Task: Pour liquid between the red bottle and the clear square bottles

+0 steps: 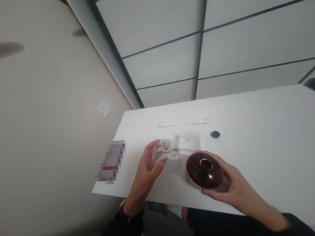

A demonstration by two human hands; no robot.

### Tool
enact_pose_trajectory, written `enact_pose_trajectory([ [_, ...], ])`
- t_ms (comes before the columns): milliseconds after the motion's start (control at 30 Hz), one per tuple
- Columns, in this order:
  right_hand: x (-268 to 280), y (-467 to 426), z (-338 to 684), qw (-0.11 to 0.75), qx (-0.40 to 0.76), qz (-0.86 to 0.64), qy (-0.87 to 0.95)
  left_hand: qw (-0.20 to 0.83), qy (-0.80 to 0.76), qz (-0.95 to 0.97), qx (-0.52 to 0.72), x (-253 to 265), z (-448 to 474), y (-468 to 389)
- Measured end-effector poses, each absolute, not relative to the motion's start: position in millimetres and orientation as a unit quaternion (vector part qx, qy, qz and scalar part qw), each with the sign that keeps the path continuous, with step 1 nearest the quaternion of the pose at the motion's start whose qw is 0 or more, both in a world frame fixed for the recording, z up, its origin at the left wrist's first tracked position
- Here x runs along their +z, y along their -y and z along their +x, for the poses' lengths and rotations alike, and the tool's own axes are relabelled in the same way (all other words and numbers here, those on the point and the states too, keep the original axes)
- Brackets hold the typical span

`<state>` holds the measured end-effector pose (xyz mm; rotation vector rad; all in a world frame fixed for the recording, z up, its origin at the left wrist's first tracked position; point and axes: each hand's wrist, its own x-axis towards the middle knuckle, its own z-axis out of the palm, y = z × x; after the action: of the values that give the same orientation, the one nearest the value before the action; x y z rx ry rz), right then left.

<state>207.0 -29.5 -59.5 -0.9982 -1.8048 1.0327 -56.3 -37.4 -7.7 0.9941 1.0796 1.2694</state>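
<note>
My right hand grips a round dark red bottle with an open metal-rimmed neck, tilted toward me just above the white table. My left hand holds a small clear glass container at its left side. A second clear container stands just behind, between the two hands. A small black cap lies on the table to the right of the clear pieces.
Two clear plastic droppers lie farther back on the table. A blurred-out object sits at the table's left edge. A beige wall with a white socket rises on the left; grey panels stand behind.
</note>
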Motion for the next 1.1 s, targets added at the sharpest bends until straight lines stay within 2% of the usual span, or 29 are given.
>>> enact_pose_trajectory([
  [233,-62.0,29.1,205.9,0.413,0.375,-0.413,0.720,0.595,-0.417,0.395,0.562,-19.2,-58.5,43.4],
  [433,-60.6,27.9,204.1,0.411,0.381,-0.410,0.719,0.558,-0.446,0.450,0.537,-22.9,-76.3,46.2],
  [1100,-60.6,24.8,200.0,0.435,0.459,-0.362,0.685,0.450,-0.462,0.646,0.408,67.7,-75.7,26.7],
])
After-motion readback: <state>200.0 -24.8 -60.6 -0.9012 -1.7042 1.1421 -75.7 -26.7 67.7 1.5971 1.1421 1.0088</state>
